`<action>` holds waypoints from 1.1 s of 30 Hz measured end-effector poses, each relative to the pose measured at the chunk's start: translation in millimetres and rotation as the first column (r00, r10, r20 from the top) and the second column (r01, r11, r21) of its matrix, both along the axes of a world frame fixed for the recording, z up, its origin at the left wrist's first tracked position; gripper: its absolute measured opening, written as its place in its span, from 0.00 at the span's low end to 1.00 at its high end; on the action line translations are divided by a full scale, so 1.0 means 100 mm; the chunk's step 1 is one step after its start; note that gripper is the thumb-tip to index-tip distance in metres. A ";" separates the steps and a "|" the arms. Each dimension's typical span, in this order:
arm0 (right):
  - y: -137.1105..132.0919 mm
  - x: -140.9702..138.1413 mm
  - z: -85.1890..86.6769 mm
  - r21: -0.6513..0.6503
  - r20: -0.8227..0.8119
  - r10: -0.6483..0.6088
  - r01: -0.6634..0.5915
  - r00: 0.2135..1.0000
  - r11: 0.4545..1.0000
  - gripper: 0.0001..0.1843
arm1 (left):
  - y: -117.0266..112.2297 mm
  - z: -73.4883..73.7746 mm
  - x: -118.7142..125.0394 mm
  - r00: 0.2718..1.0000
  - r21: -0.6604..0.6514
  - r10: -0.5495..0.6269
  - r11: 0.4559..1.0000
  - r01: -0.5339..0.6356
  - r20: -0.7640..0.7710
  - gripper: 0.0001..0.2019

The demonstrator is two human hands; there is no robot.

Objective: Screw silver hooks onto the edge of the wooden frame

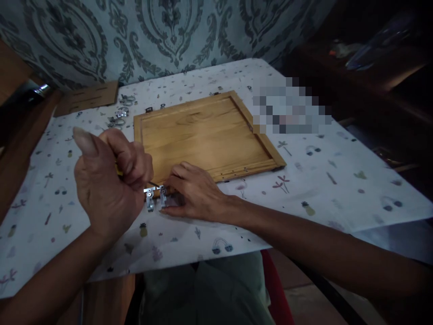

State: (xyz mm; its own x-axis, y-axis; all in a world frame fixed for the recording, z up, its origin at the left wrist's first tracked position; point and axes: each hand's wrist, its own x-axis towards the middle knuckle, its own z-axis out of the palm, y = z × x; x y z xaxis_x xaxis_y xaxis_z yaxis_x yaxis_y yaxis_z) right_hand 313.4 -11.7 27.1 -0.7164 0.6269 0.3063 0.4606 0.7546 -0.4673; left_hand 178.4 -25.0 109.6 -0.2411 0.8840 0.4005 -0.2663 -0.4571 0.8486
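Observation:
A framed wooden panel (196,135) lies flat on the patterned tablecloth. My left hand (111,176) is closed round a screwdriver (154,184); a bit of yellow handle shows between the fingers, and the thin shaft slants toward the panel's near left corner. Two silver metal pieces that look like hinges sit at that corner. My right hand (192,192) pinches the right-hand hinge (163,196) between fingers and thumb, close to the screwdriver's tip. Just left of it is the other hinge (149,198). Whether the tip sits in a screw is too small to tell.
Several loose metal hinges (121,111) lie beyond my left hand, near a flat piece of brown cardboard (88,97). Small dark fittings (149,109) sit along the panel's far edge. A blurred-out patch (287,110) covers something right of the panel. Patterned curtain (169,36) hangs behind.

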 end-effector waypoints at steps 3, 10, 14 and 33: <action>0.00 0.00 -0.01 0.008 0.000 0.000 0.000 1.000 1.000 0.29 | 0.00 -0.01 0.02 1.000 0.017 -0.014 1.000 0.014 -0.025 0.35; -0.01 0.01 -0.01 0.009 -0.017 0.001 -0.001 1.000 1.000 0.27 | -0.03 0.02 0.03 0.998 -0.084 0.014 0.996 -0.020 -0.067 0.36; -0.01 0.01 0.01 -0.005 -0.007 0.004 -0.004 1.000 1.000 0.28 | 0.00 0.00 0.01 1.000 -0.041 -0.001 0.999 0.000 -0.031 0.37; -0.01 0.01 -0.01 0.015 -0.012 -0.005 0.005 1.000 1.000 0.30 | -0.03 0.02 0.01 0.990 -0.034 -0.013 0.999 0.008 -0.138 0.35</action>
State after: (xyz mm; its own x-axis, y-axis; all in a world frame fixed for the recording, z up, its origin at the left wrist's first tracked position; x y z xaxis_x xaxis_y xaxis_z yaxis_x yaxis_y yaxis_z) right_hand 314.4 -12.7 26.2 -0.7098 0.6256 0.3238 0.4588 0.7594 -0.4614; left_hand 179.7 -28.0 111.3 -0.1764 0.8996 0.3995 -0.1503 -0.4258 0.8923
